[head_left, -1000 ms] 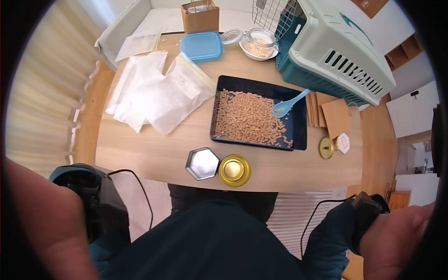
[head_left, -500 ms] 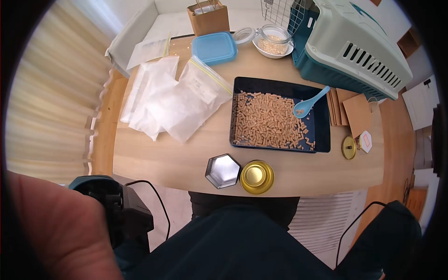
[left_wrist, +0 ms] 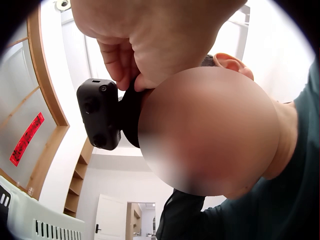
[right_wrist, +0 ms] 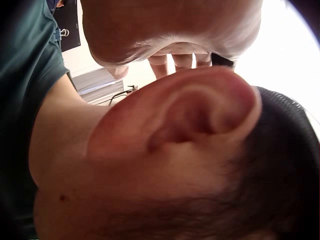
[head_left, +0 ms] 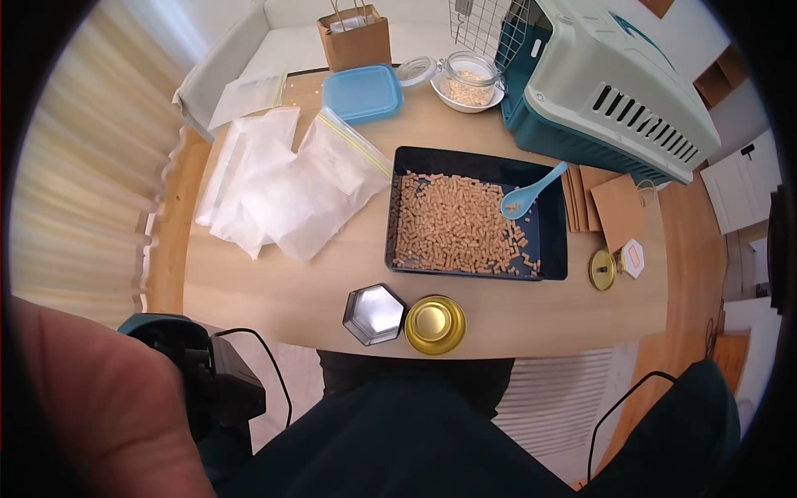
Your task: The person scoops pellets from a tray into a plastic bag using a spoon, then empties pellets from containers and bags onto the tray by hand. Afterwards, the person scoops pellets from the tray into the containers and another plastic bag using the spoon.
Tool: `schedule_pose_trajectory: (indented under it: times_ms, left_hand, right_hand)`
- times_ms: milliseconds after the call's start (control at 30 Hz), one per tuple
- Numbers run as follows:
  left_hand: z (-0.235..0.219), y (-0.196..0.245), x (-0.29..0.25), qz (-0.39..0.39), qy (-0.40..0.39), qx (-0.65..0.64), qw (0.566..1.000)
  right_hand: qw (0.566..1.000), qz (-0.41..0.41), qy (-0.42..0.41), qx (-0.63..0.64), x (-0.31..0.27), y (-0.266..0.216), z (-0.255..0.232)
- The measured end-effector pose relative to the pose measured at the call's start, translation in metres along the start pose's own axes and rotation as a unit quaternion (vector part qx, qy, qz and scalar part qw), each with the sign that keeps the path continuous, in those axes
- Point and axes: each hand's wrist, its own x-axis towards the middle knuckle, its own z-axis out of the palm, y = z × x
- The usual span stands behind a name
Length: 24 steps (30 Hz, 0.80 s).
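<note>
In the left wrist view my left hand (left_wrist: 165, 40) is raised to the head. Its fingertips and thumb pinch the black mount (left_wrist: 131, 117) beside the head camera (left_wrist: 100, 112). The head view shows only its blurred base at the lower left. Beside the ear (right_wrist: 200, 115), my right hand (right_wrist: 172, 32) is lifted to the side of the head. Several fingers show past the palm, close to a black strap piece (right_wrist: 222, 61); I cannot tell whether they grip it. In the head view that hand is out of sight, with its dark sleeve (head_left: 681, 423) at the lower right.
On the table stand a dark tray (head_left: 554, 249) of pellets with a blue scoop (head_left: 531, 192), a hexagonal tin (head_left: 374, 314), a gold tin (head_left: 436, 324), plastic bags (head_left: 290, 195), a blue-lidded box (head_left: 363, 93), a jar (head_left: 469, 79), brown cardboard pieces (head_left: 618, 212) and a pet carrier (head_left: 614, 108).
My right hand has gone out of the head view at the lower right. The head view has shifted slightly sideways and back; the things on the table stay put.
</note>
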Motion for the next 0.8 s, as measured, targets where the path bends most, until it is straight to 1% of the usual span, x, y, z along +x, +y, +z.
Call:
schedule_pose_trajectory:
  times_ms: [200,467,800]
  left_hand:
    - [0.007,0.004,-0.005,-0.012,0.008,-0.013,1.000]
    - [0.000,0.004,-0.003,-0.018,-0.018,-0.014,1.000]
    - [0.019,0.004,-0.009,-0.009,0.005,-0.004,1.000]
  right_hand:
    - [0.999,-0.023,0.023,-0.011,0.004,-0.003,-0.001]
    - [0.994,-0.042,0.092,-0.035,-0.009,-0.011,0.008]
    - [0.980,-0.116,0.154,-0.053,-0.004,-0.013,0.009]
